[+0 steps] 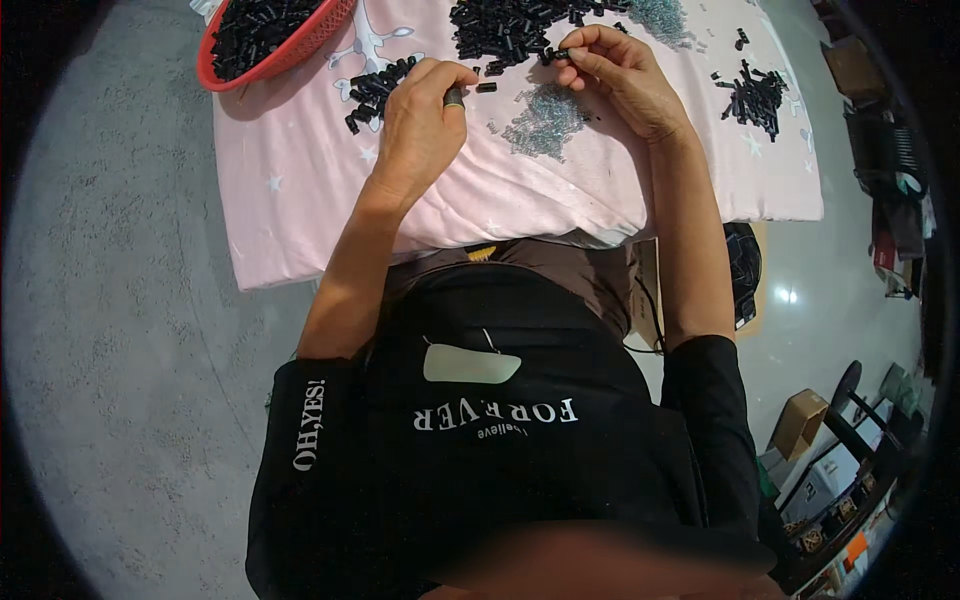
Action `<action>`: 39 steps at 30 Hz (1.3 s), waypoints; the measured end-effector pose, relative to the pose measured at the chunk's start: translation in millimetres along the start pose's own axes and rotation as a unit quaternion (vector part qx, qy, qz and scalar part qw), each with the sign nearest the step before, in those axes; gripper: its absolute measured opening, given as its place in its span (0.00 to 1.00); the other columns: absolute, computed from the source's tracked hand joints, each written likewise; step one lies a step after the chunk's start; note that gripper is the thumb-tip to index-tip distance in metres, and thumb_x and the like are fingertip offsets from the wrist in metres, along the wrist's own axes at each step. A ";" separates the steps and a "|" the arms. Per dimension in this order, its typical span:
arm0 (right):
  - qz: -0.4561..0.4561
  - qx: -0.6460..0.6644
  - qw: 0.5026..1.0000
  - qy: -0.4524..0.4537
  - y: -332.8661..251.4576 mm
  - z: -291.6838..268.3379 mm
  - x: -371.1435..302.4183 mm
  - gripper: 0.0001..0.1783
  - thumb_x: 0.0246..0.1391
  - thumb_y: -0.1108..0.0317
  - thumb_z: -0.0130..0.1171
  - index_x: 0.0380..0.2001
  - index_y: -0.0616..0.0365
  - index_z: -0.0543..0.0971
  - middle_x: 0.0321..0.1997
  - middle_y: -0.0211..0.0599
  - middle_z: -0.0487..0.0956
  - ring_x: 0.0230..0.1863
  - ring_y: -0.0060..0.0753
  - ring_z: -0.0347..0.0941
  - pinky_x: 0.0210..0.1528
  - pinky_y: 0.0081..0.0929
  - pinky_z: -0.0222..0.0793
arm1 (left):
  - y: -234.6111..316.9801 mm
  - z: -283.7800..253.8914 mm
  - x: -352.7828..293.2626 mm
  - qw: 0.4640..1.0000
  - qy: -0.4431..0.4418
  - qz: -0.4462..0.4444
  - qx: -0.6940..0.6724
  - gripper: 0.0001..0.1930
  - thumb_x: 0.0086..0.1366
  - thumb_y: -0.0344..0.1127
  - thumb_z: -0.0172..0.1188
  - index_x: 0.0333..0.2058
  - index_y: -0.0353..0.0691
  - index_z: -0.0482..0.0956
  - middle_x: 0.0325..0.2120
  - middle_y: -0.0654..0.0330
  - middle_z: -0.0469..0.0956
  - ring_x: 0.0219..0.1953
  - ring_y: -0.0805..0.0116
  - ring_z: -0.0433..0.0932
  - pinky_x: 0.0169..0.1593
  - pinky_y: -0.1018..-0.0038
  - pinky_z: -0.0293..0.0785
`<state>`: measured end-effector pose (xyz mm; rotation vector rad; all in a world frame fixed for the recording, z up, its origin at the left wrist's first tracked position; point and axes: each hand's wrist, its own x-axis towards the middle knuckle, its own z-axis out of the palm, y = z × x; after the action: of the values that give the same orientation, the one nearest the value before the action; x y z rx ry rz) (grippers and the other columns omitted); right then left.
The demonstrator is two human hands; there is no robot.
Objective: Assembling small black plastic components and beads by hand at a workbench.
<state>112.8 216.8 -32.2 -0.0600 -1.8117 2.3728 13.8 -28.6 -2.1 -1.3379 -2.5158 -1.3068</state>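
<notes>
Over the pink cloth, my left hand (422, 120) is closed, its fingers curled around a short black cylindrical piece (454, 97). My right hand (632, 85) pinches a small black plastic part (559, 54) between thumb and fingertips. Under and between the hands lies a pile of small clear pieces (542, 124). Beside my left hand is a small heap of black cylindrical pieces (372, 94), and one loose black piece (487, 87) rests just right of its fingers. A larger pile of black parts (500, 32) lies just beyond both hands.
A red plastic basket (292, 55) full of black parts stands at the table's far left. More clear pieces (662, 20) lie at the back, and thin black parts (755, 100) to the right. The pink cloth (290, 215) covers the table; boxes (800, 425) stand on the floor at right.
</notes>
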 end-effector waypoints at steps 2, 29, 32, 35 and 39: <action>-0.001 0.000 1.000 -0.003 -0.1 0.9 0.1 0.09 0.64 0.71 0.55 0.45 0.62 0.77 0.36 0.35 0.80 0.36 0.20 0.78 0.40 0.13 0.77 | -1.7 1.2 0.4 1.000 0.002 0.000 -0.006 0.12 0.56 0.18 0.53 0.37 0.36 0.80 0.34 0.50 0.78 0.37 0.49 0.79 0.43 0.63 0.74; 0.016 0.006 1.000 0.012 -0.1 0.3 -0.2 0.08 0.65 0.70 0.55 0.44 0.60 0.77 0.35 0.31 0.79 0.30 0.14 0.74 0.35 0.10 0.73 | -4.6 8.4 16.8 0.998 -0.002 0.017 0.059 0.13 0.52 0.18 0.54 0.36 0.37 0.81 0.33 0.50 0.77 0.38 0.47 0.78 0.45 0.60 0.74; 0.010 0.001 1.000 0.016 0.1 -0.6 -0.3 0.08 0.64 0.70 0.55 0.45 0.60 0.77 0.36 0.32 0.80 0.31 0.15 0.75 0.36 0.10 0.74 | -6.7 8.6 20.4 0.997 0.003 0.029 0.065 0.14 0.51 0.18 0.54 0.36 0.37 0.81 0.33 0.50 0.77 0.37 0.48 0.78 0.45 0.60 0.74; 0.011 0.001 1.000 0.010 0.9 -1.0 0.9 0.09 0.64 0.70 0.55 0.45 0.60 0.77 0.37 0.33 0.80 0.33 0.16 0.76 0.37 0.11 0.74 | -6.4 7.3 25.4 0.997 -0.003 0.023 0.068 0.14 0.51 0.18 0.54 0.36 0.37 0.81 0.33 0.51 0.78 0.38 0.49 0.78 0.46 0.61 0.74; 0.003 -0.017 1.000 0.006 1.6 -2.1 0.3 0.09 0.64 0.70 0.55 0.46 0.60 0.77 0.37 0.33 0.80 0.34 0.16 0.76 0.37 0.11 0.75 | -7.1 10.5 29.8 0.997 -0.012 0.037 0.072 0.14 0.51 0.18 0.54 0.36 0.37 0.82 0.33 0.52 0.78 0.39 0.50 0.78 0.47 0.62 0.74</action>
<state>112.6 218.5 -34.2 -0.0834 -1.8486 2.3403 -6.3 -3.2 -2.9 -1.4102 -2.4944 -1.0794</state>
